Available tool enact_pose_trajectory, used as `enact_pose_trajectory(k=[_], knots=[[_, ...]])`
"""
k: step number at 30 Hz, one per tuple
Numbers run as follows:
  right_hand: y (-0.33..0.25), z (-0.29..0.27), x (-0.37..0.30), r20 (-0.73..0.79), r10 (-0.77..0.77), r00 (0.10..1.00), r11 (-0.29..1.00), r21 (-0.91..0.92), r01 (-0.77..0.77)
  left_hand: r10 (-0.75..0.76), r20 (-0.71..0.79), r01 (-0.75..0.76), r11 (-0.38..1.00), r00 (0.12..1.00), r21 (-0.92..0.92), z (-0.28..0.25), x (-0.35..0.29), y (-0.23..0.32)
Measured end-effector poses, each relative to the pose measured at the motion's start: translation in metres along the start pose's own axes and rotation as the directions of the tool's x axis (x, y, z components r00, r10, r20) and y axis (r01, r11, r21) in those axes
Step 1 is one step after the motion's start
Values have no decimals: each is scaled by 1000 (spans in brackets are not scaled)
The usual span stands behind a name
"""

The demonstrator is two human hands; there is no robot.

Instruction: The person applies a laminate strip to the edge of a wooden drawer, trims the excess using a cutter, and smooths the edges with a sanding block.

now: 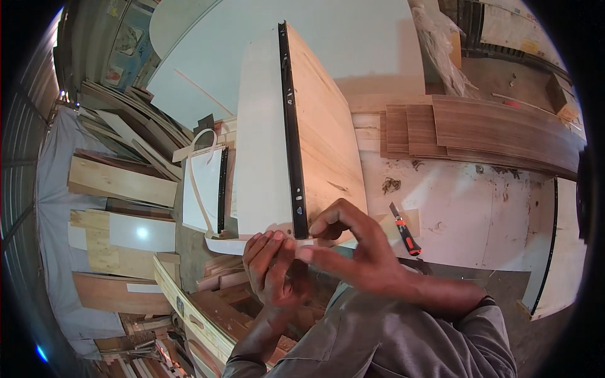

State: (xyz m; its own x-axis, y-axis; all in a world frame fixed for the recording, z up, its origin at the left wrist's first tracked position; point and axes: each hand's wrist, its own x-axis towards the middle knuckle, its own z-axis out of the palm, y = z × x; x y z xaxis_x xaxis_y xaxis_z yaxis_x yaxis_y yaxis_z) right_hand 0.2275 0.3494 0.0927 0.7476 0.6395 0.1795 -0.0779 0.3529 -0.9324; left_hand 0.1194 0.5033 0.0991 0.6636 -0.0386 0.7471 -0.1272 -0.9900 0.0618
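A box-shaped wooden piece (pixel 324 126), like a drawer, stands before me with a white face and a bare wood face. A black metal drawer slide (pixel 290 126) runs along its top. At its near end, a thin white edging strip (pixel 225 246) comes out from under my fingers and bends away left into a loop. My left hand (pixel 277 268) has its fingers curled and pressed to the strip at the near edge. My right hand (pixel 356 246) pinches that edge by the slide's end, index finger bent above, thumb below. Their fingers partly hide the strip.
A red and black utility knife (pixel 406 233) lies blade out on the white worktop (pixel 466 220) to the right. Brown wood-grain boards (pixel 491 129) are stacked behind it. Another piece with a slide (pixel 205 189) is at left, beside leaning board offcuts (pixel 123 183).
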Motion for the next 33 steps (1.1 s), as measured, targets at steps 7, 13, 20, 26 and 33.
enact_pose_trajectory(k=[7,13,20,26,33], knots=[[17,14,7,-81,-167,983,986,-41,164,-22,-49,23,999,999,33,2,-10,-2],[7,16,10,-72,-149,986,988,-40,147,-59,-27,62,991,998,116,-3,-10,3],[2,11,12,-57,-113,992,988,-108,106,-83,-56,93,967,995,238,-12,-18,-23],[4,16,11,-19,-88,996,991,-100,86,-133,-159,177,936,978,306,-35,-35,-52],[-31,9,14,143,79,987,943,-332,-28,-401,-346,386,915,848,-115,-41,-42,-18]])
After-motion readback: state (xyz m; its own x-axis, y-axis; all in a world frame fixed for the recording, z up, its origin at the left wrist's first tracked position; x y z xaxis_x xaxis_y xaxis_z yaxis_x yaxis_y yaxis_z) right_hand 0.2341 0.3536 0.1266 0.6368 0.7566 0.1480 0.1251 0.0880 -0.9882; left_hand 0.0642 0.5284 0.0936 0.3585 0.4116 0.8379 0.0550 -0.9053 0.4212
